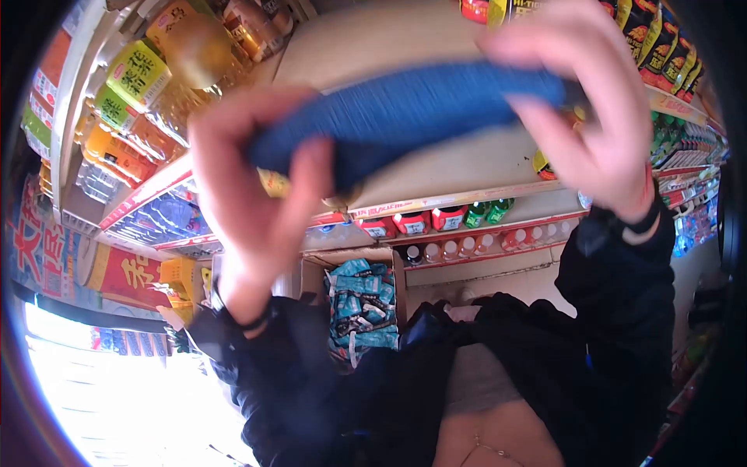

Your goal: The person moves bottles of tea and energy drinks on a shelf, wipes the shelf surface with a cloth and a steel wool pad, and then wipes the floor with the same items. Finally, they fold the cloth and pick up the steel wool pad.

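Observation:
A blue cloth [412, 109], blurred by motion, is stretched between my two raised hands in front of a beige shelf surface [358, 39]. My left hand [249, 171] grips its left end, with the fingers behind and the thumb in front. The right end is pinched between the thumb and fingers of my right hand [591, 101]. Part of the cloth's lower edge hangs down near my left thumb. Both of my sleeves are black.
Large drink bottles [144, 86] stand on the left shelf. Yellow and black packs [665, 50] line the upper right. Red-labelled bottles [412, 222] sit on a shelf below. An open cardboard box [313, 284] holds teal packets [362, 300] beneath my hands.

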A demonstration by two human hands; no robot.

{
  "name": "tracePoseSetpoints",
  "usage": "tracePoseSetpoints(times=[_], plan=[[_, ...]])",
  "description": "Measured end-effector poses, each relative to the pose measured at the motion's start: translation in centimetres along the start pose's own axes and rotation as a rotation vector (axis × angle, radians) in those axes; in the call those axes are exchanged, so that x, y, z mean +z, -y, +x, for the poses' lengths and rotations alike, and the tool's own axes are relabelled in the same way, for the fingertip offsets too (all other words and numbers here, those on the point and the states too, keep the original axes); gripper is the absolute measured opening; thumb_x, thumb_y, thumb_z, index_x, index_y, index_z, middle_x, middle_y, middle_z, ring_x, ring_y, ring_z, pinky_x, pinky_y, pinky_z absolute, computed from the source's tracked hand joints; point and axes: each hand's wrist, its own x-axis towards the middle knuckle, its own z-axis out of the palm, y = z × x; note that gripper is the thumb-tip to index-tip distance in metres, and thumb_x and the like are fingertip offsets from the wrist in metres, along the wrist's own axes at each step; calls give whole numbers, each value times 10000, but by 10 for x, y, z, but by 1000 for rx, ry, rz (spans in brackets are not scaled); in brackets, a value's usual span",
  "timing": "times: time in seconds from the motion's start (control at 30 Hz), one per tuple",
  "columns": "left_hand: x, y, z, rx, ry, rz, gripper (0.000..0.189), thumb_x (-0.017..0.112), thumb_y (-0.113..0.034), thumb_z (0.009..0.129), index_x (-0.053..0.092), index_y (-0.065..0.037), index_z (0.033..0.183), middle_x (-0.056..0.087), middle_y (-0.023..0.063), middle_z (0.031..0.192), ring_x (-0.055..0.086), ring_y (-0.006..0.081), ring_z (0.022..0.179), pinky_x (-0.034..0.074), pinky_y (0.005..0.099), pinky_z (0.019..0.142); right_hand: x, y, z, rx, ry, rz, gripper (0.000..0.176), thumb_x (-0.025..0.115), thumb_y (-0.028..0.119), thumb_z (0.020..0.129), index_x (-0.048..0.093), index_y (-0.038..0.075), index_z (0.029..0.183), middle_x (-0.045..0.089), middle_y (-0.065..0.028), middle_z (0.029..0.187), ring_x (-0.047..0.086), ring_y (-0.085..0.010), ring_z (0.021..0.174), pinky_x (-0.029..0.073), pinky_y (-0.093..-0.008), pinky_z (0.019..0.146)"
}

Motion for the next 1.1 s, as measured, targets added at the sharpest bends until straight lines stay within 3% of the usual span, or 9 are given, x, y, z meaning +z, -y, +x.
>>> tracePoseSetpoints(times=[0.13, 0.23, 0.27, 0.4, 0.57, 0.73, 0.8, 0.83, 1.1], plan=[[30, -16, -73, -214, 222, -339, 335, 678, -45, 772, 473, -14, 1035, 617, 153, 955, 611, 255, 822, 487, 331, 730, 22, 37, -71, 203, 116, 309, 415, 671, -72, 616, 627, 22, 1018, 517, -99, 845, 546, -237, 763, 447, -327, 631], [67, -5, -138, -646, 317, -229, 306, 668, -84, 799, 481, -21, 1032, 615, 157, 946, 629, 277, 812, 491, 331, 712, 60, 38, -127, 627, 266, 447, 344, 680, -18, 710, 589, 49, 1034, 530, -94, 915, 564, -262, 817, 464, -344, 711], [80, -2, -161, -776, 372, -192, 292, 661, -97, 810, 484, -26, 1030, 614, 163, 936, 631, 282, 804, 490, 331, 707, 75, 41, -147, 630, 267, 444, 344, 680, -18, 710, 589, 49, 1034, 530, -94, 915, 564, -262, 817, 464, -344, 711], [123, -20, -240, -1034, 382, -367, 281, 640, -123, 834, 483, -21, 1043, 586, 176, 836, 609, 295, 760, 476, 344, 686, 112, 53, -216, 966, 460, 669, 300, 692, 60, 749, 571, 42, 1023, 552, -113, 943, 576, -293, 884, 457, -365, 804], [159, -53, -317, -1455, 384, -590, 467, 722, -249, 802, 493, -5, 1128, 606, 112, 848, 588, 205, 772, 471, 335, 690, 123, 68, -306, 1031, 619, 780, 299, 713, 112, 750, 592, 26, 1010, 637, -110, 899, 620, -255, 840, 479, -332, 759], [189, -106, -335, -1419, 398, -541, 498, 721, -283, 785, 485, -8, 1127, 623, 170, 885, 625, 272, 838, 488, 353, 756, 116, 80, -361, 1400, 605, 1113, 312, 728, 123, 760, 593, 21, 1022, 617, -33, 853, 574, -117, 806, 468, -272, 757], [202, -126, -337, -1470, 505, -240, 439, 685, -223, 806, 490, -20, 1143, 623, 184, 918, 630, 275, 865, 488, 347, 774, 112, 84, -383, 1405, 645, 1117, 348, 737, 126, 755, 583, 21, 1049, 605, -24, 874, 561, -113, 823, 466, -271, 761], [208, -136, -337, -1444, 444, -208, 411, 667, -227, 806, 492, -26, 1120, 623, 220, 908, 632, 342, 866, 487, 378, 769, 110, 86, -394, 1412, 656, 1107, 385, 746, 129, 749, 573, 20, 1076, 593, -14, 895, 548, -109, 840, 464, -269, 764], [280, -241, -367, -1532, 352, -168, 360, 666, -182, 791, 503, -37, 1078, 625, 185, 925, 633, 330, 845, 493, 381, 724, 68, 104, -483, 1533, 877, 1279, 524, 764, 113, 728, 519, 25, 1183, 579, -77, 1094, 527, -164, 1030, 433, -308, 910]])
